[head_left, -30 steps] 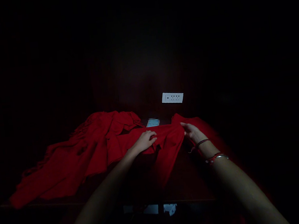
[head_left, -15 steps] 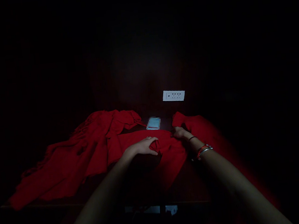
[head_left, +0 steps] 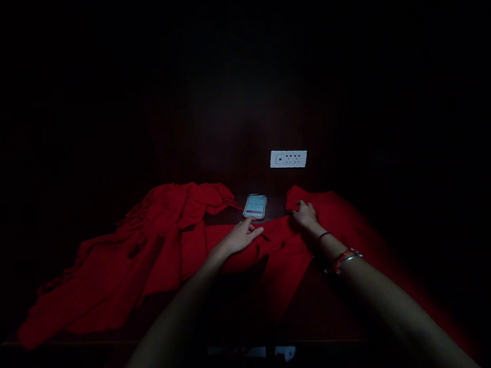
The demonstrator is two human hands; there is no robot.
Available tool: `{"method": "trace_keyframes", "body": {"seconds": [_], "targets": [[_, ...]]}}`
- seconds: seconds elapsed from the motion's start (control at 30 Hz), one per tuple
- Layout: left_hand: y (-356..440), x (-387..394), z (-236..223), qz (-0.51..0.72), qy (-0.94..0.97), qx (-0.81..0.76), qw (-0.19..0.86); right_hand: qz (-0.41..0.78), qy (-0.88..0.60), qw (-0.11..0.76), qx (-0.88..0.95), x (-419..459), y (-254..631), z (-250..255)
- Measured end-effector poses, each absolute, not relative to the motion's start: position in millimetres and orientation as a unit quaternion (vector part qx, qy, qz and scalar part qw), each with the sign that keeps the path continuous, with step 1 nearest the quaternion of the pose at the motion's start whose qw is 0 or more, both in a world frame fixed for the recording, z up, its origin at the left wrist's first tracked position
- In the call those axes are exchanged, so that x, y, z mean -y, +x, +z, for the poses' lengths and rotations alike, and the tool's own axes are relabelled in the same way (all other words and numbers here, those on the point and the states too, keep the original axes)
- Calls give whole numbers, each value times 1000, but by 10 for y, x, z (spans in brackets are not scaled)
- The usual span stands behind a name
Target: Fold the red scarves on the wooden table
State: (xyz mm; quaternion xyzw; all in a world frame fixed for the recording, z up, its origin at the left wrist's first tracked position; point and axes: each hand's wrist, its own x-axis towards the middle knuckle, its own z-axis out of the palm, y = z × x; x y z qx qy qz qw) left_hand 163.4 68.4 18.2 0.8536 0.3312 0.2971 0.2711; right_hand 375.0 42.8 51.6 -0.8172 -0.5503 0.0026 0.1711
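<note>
A large red cloth point(head_left: 130, 262) lies spread and rumpled over a dark table point(head_left: 318, 317) in a very dim room. My left hand point(head_left: 239, 237) rests on the cloth's far edge with its fingers stretched forward, just short of a lit phone point(head_left: 254, 207). My right hand point(head_left: 304, 214) is closed on a fold of the same cloth at the right. Bracelets circle my right wrist point(head_left: 341, 258).
A white wall socket plate point(head_left: 288, 159) sits on the dark wall behind the table. Some pale items point(head_left: 269, 352) show below the table's near edge. Everything else around is in darkness.
My left hand let go of its bunched fold and now lies flat, reaching forward. My right hand moved further away along the cloth. The phone is now uncovered.
</note>
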Motion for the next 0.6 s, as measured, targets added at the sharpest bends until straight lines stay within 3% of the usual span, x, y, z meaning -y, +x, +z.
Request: {"method": "trace_keyframes", "body": {"seconds": [0.1, 0.2, 0.3, 0.37, 0.47, 0.6], "targets": [[1725, -692, 46, 301, 818, -383, 307, -1, -797, 181, 576, -313, 3685, 530], [1802, -633, 43, 334, 733, -450, 386, 150, -763, 152, 610, -222, 3606, 575], [1849, -528, 115, 321, 647, -442, 531, 273, -747, 186, 577, -229, 3522, 616], [1874, -459, 151, 338, 612, -396, 596, 253, -759, 194, 567, -297, 3486, 650], [1907, -393, 154, 345, 595, -308, 657, 190, -769, 136, 596, -437, 3474, 717], [1921, -379, 134, 313, 616, -218, 689, 221, -750, 76, 619, -544, 3503, 776]]}}
